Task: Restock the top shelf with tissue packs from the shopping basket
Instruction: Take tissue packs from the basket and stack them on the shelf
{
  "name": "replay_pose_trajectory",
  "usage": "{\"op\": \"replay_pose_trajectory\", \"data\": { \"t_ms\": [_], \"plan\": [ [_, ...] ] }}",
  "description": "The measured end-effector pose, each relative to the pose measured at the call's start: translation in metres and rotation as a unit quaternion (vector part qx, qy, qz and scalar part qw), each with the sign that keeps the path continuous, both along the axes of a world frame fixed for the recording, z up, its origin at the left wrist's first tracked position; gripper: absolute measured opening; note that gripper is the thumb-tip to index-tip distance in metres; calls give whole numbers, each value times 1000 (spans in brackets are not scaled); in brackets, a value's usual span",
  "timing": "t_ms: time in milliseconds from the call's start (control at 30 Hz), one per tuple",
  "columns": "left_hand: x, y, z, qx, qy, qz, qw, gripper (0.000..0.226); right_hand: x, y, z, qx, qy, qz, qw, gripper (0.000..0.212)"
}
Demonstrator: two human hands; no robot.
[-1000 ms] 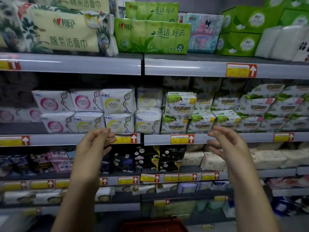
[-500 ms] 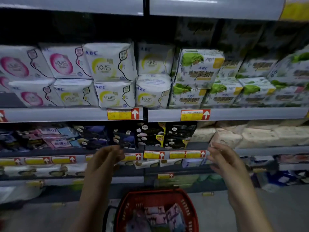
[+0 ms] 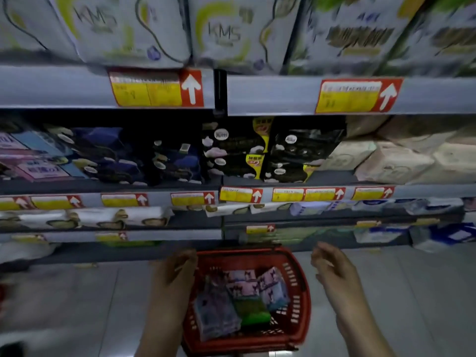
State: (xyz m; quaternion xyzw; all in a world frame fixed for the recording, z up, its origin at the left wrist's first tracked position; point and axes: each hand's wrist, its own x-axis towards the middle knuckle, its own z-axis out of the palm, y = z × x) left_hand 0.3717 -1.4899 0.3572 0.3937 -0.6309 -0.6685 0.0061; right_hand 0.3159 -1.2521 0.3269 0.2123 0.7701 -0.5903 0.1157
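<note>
A red shopping basket stands on the pale floor below me, in front of the shelving. Inside lie several tissue packs: pink-and-blue patterned ones, a bluish one and a green one. My left hand hovers over the basket's left rim, fingers loosely bent, holding nothing. My right hand hangs to the right of the basket, fingers relaxed and empty. The top shelf is out of view.
Shelving full of packaged goods fills the view ahead: white KMS packs at the top, dark packs in the middle, beige packs to the right. Yellow-and-red price labels line the shelf edges. Tiled floor spreads around the basket.
My view has tilted down from the top shelf to the basket. Both hands have dropped from chest height to the basket's level, still empty.
</note>
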Motion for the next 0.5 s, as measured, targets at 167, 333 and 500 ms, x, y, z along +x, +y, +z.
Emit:
{"op": "replay_pose_trajectory", "data": {
  "t_ms": [167,333,500],
  "plan": [
    [12,3,-85,-1,-60,-1,998,6,6,11,-75,17,-38,-15,999,14],
    [28,2,-175,10,-130,-16,991,29,17,8,-141,50,-60,-6,997,15],
    [37,-3,-241,4,-178,1,984,8,21,-4,-203,52,-49,63,995,24]
  ]
}}
